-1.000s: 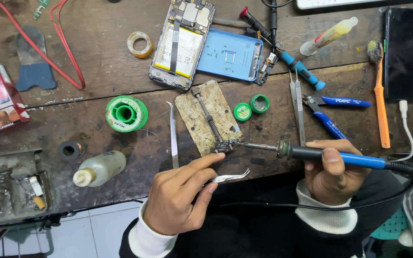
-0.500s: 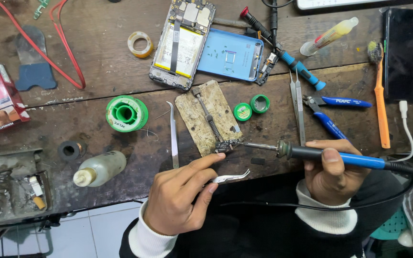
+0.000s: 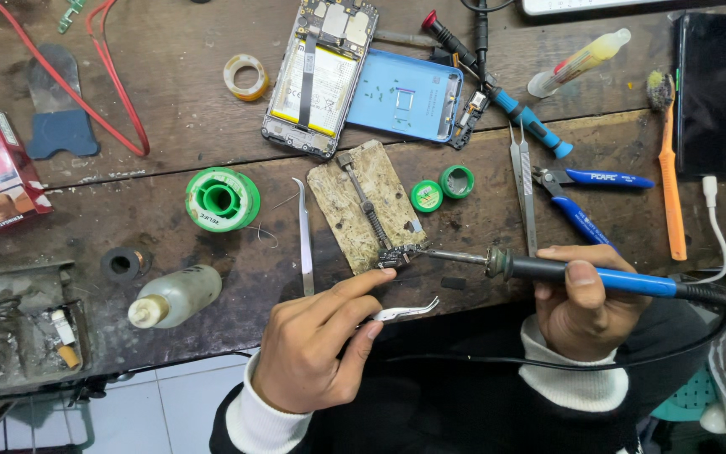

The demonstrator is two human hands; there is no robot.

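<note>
1. The small circuit board [image 3: 395, 255] sits clamped at the near end of the worn board holder [image 3: 361, 214], close to the tabletop's [image 3: 170, 92] near edge, about mid-scene.
2. Your soldering iron [image 3: 581, 273] lies almost level, its tip touching the board from the right.
3. Your right hand [image 3: 586, 303] is wrapped around the blue handle, thumb on top, wrist over the tabletop's near edge; the cable runs off to the right.
4. Your left hand [image 3: 317, 345] pinches curved tweezers [image 3: 405, 312], their tips pointing right, just near of the board; the index finger stretches toward the board.
5. Open room is tight: straight tweezers [image 3: 304, 240] lie just left of the holder, another pair of tweezers [image 3: 524, 185] and the blue cutters [image 3: 581, 197] just right.
6. Farther off: two small green tins [image 3: 443, 189] beside the holder, a green solder spool [image 3: 222, 199] to the left, and an opened phone [image 3: 321, 76] with its blue back cover [image 3: 405, 94] on the far side.
7. A clear bottle [image 3: 174, 296] lies near the edge, left.
</note>
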